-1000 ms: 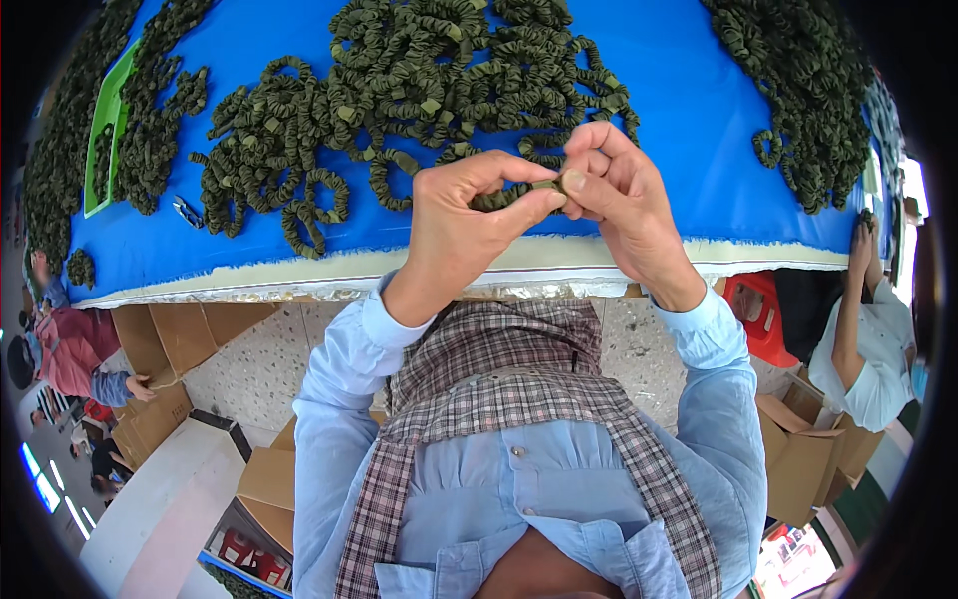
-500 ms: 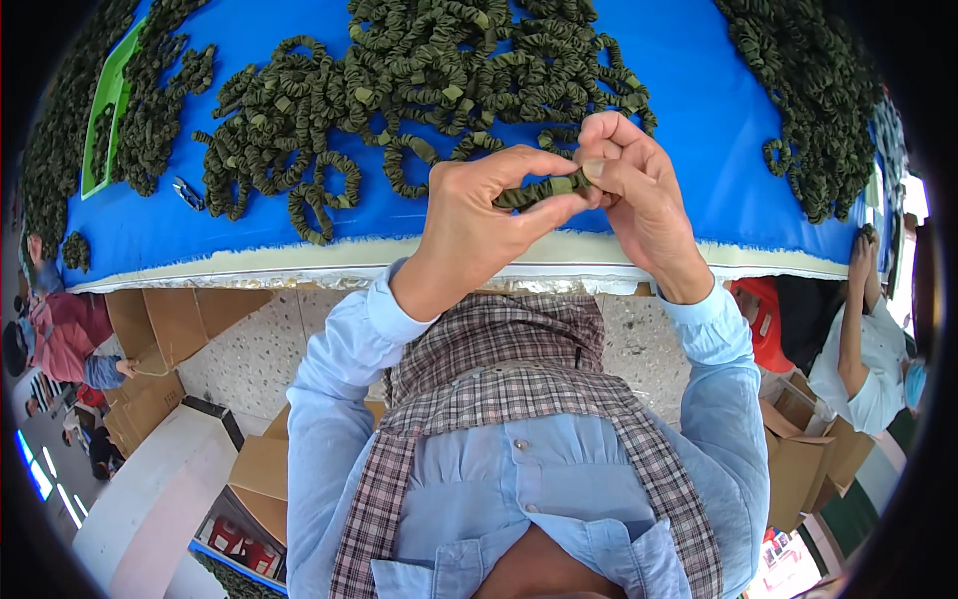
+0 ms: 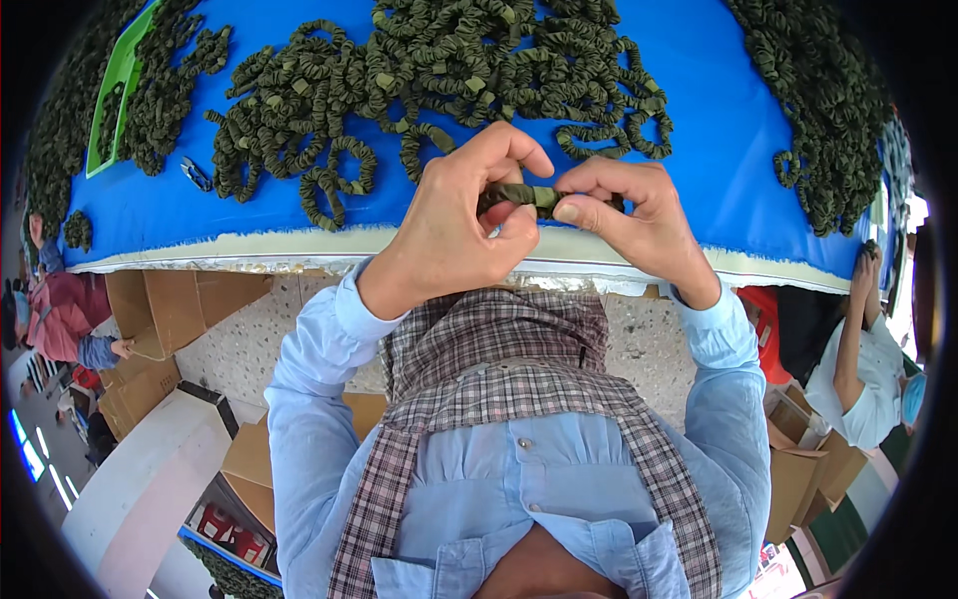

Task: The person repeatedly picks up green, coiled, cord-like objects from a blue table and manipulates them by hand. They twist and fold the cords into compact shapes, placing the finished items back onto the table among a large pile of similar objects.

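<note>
Between my two hands, just above the table's near edge, is a dark green gathered-fabric ring like a scrunchie (image 3: 542,197), with a smooth lighter patch at its middle. My right hand (image 3: 644,212) pinches it between thumb and fingers, close to that patch. My left hand (image 3: 447,218) curls around its left part; the index finger and thumb are spread, and the ring's end disappears behind the fingers. Right beyond my hands lies a large pile of similar scrunchies (image 3: 449,75), several of them loose along its near side.
Blue sheeting (image 3: 718,190) covers the table. Small snips (image 3: 196,174) and a green tray (image 3: 108,120) lie at the left. Another scrunchie heap (image 3: 823,120) fills the right. Cardboard boxes (image 3: 165,309) stand below the edge. People (image 3: 70,314) are at the left and, with a pale sleeve (image 3: 856,379), at the right.
Both hands have come slightly nearer with the scrunchie. The left thumb and index finger have spread from their hold at its middle, while the right fingers have lowered and closed over its right part.
</note>
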The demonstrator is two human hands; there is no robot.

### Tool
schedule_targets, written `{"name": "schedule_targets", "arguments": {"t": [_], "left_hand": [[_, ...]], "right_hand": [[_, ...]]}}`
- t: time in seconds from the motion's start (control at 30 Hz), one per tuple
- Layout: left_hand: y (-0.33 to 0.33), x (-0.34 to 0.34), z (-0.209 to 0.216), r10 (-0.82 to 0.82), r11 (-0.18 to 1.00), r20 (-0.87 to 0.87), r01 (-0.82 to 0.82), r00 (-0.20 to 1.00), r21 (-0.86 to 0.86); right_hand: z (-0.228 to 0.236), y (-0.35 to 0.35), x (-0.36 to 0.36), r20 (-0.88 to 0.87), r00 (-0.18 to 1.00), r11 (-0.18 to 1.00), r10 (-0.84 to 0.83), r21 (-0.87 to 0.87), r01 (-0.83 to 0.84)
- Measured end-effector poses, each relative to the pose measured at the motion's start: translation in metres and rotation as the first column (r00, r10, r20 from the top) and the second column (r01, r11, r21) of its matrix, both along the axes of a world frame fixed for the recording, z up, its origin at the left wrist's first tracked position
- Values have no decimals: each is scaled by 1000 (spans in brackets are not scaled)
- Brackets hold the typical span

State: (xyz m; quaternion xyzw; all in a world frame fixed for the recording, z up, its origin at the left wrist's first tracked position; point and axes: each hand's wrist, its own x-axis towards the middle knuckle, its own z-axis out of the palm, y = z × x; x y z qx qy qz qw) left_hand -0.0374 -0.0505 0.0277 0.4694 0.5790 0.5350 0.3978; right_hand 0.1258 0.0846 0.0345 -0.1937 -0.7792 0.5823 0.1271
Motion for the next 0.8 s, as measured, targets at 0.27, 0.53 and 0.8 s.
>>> {"name": "schedule_targets", "arguments": {"t": [0.27, 0.53, 0.8], "left_hand": [[0, 8, 4, 5, 996, -194, 13, 981, 90], [-2, 13, -15, 162, 966, -395, -63, 904, 252], [-10, 5, -2, 115, 990, -325, -81, 939, 116]], "right_hand": [[-13, -4, 8, -95, 995, 941, -43, -339, 8], [-11, -10, 5, -131, 989, 975, -75, -217, 46], [-31, 3, 3, -292, 951, 899, -100, -437, -39]]}}
